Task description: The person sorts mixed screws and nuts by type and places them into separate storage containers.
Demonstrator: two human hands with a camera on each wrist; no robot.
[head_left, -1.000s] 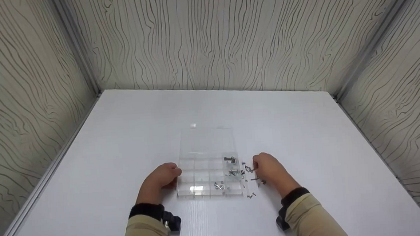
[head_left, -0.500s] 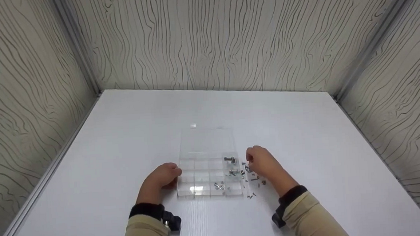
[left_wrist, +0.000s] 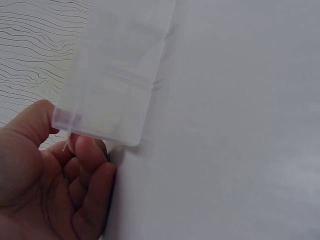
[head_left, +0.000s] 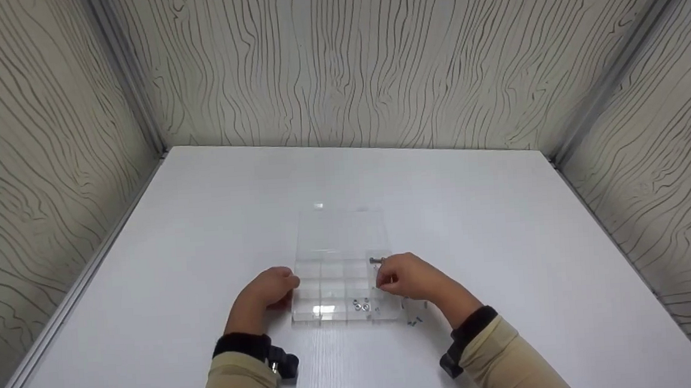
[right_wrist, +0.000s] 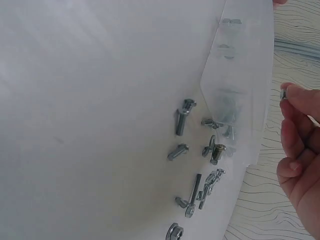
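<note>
A clear plastic compartment box (head_left: 333, 279) lies on the white table (head_left: 203, 226) with its lid open and flat behind it. My left hand (head_left: 288, 285) grips the box's near left edge, thumb and curled fingers at the box's (left_wrist: 115, 75) corner. My right hand (head_left: 382, 279) hovers over the right-hand compartments and pinches a small screw (right_wrist: 283, 93) between its fingertips (right_wrist: 295, 100). Bolts (head_left: 376, 260) and nuts (head_left: 361, 306) sit in the right compartments. Loose screws and bolts (right_wrist: 200, 160) lie on the table right of the box (right_wrist: 240, 75).
Wood-grain walls (head_left: 374, 66) close in the table on the left, back and right. A few loose screws (head_left: 416, 320) show by my right wrist. Black wrist straps with cameras sit on both beige sleeves.
My right hand has moved left from the loose screws to over the box's right compartments, carrying a small screw. The left hand and the box have stayed put.
</note>
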